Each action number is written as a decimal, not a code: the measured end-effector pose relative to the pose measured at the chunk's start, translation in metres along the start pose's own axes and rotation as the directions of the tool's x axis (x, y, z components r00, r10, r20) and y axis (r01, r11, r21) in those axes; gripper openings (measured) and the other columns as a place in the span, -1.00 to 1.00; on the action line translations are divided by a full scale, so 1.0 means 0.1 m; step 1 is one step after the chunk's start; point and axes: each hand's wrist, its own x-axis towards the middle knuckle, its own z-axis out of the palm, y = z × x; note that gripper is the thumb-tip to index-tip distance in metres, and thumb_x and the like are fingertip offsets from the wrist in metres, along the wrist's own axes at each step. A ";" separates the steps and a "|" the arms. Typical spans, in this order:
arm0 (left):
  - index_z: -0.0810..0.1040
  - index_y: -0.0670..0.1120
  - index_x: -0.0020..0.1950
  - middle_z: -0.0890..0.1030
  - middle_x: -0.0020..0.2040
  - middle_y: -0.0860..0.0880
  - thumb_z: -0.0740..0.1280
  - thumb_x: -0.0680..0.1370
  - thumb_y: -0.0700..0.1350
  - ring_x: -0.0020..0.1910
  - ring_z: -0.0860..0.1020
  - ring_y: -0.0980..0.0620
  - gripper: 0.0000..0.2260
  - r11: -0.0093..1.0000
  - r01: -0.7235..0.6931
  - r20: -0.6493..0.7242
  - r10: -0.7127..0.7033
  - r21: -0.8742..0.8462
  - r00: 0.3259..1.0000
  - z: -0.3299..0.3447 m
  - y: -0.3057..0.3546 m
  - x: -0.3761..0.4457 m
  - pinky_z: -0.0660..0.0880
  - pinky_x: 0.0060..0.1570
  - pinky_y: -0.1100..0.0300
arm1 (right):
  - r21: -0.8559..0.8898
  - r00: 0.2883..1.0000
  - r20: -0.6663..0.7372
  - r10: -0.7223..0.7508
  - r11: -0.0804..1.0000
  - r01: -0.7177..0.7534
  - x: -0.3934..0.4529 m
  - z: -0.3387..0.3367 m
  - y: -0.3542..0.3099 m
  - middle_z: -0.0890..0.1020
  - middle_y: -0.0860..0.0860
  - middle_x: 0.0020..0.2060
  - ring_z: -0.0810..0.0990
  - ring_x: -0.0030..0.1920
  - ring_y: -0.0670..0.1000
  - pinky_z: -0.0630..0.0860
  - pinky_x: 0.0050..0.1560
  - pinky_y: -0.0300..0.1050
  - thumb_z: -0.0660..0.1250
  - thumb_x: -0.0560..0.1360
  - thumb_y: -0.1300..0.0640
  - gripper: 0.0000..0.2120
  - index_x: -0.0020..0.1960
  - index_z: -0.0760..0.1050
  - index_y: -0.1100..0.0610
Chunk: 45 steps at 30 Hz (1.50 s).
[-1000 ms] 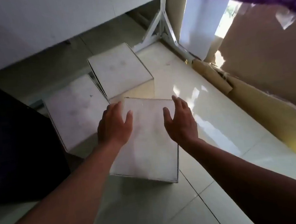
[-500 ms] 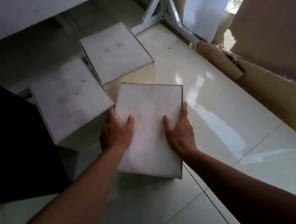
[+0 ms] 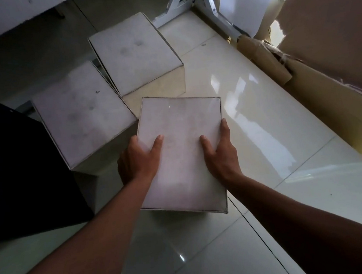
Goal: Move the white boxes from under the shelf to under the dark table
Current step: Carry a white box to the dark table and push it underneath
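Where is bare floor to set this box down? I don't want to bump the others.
Open tile lies right of the held box, bordered by the cardboard. More lies near, between the forearms. Crowded on the left: two white boxes sit close beside the dark table.

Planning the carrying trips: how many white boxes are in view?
3: the nearest box gripped between both hands, one left beside the dark table, one farthest. Others may be hidden.
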 end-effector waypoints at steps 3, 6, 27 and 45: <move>0.47 -0.08 -0.10 0.62 -0.09 -0.12 0.26 0.40 0.42 -0.09 0.57 -0.21 -0.46 0.999 0.028 0.004 -0.029 0.035 1.000 -0.24 0.13 -0.15 0.53 -0.13 -0.01 | -0.007 1.000 -0.001 0.024 1.000 -0.024 -0.18 -0.17 -0.19 0.30 0.05 0.50 0.41 0.37 0.15 0.35 0.34 0.01 0.25 0.60 -0.09 -0.28 0.59 -0.09 -0.02; 0.41 -0.07 -0.13 0.62 -0.09 -0.15 0.26 0.37 0.43 -0.09 0.56 -0.23 -0.45 0.999 0.048 -0.001 -0.048 0.021 0.999 -0.53 0.30 -0.28 0.44 -0.19 0.04 | -0.018 0.999 -0.006 0.031 0.999 -0.032 -0.38 -0.38 -0.45 0.31 0.05 0.49 0.43 0.36 0.15 0.37 0.32 0.01 0.24 0.60 -0.10 -0.29 0.59 -0.10 -0.03; 0.39 -0.04 -0.10 0.51 -0.15 -0.04 0.32 0.41 0.37 -0.05 0.54 -0.17 -0.52 0.986 -0.035 -0.156 0.009 -0.165 0.988 -4.06 2.63 -0.88 0.28 -0.16 0.14 | 0.127 0.987 -0.124 -0.101 0.985 0.117 -1.57 -2.51 -3.90 0.55 0.00 0.22 0.56 0.16 0.05 0.49 0.16 -0.06 0.31 0.57 -0.06 -0.48 0.44 0.24 0.05; 0.51 -0.09 0.03 0.56 -0.07 -0.01 0.33 0.43 0.32 -0.11 0.48 -0.05 -0.51 0.959 0.029 -0.498 -0.172 -0.282 0.850 -7.48 2.52 -1.73 0.34 -0.13 0.13 | 0.218 0.867 0.140 -0.478 0.869 0.444 -3.24 -2.52 -6.64 0.49 0.05 0.34 0.48 0.29 0.07 0.34 0.14 -0.22 0.26 0.57 -0.14 -0.35 0.54 0.08 0.04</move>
